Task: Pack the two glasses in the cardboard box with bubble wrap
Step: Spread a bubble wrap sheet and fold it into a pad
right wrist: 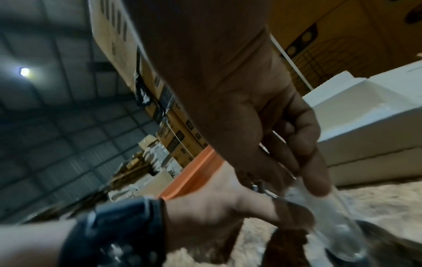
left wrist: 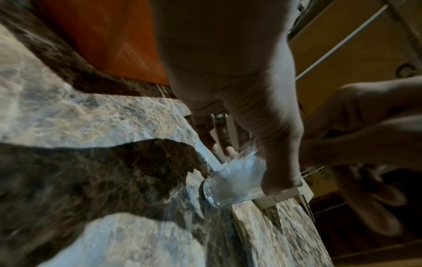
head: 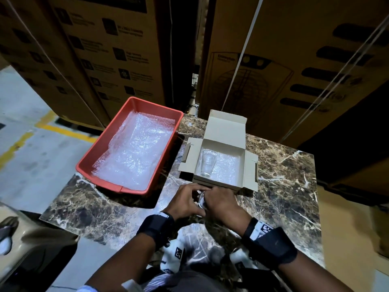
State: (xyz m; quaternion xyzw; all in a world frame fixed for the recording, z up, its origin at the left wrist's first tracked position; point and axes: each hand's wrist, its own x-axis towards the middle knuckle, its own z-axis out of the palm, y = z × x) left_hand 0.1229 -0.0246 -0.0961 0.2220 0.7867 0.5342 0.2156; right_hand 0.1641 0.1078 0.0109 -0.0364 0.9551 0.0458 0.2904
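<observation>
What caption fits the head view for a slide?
Both hands, left hand and right hand, hold the second glass before the open cardboard box, where one glass lies on bubble wrap.

Left hand [head: 185, 202] and right hand [head: 221, 204] together (fingers curled), gripping 1 glass [left wrist: 230, 182]

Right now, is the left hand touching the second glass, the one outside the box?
Touching. The left wrist view shows the left hand with thumb and fingers wrapped around the glass, just above the marble table.
</observation>
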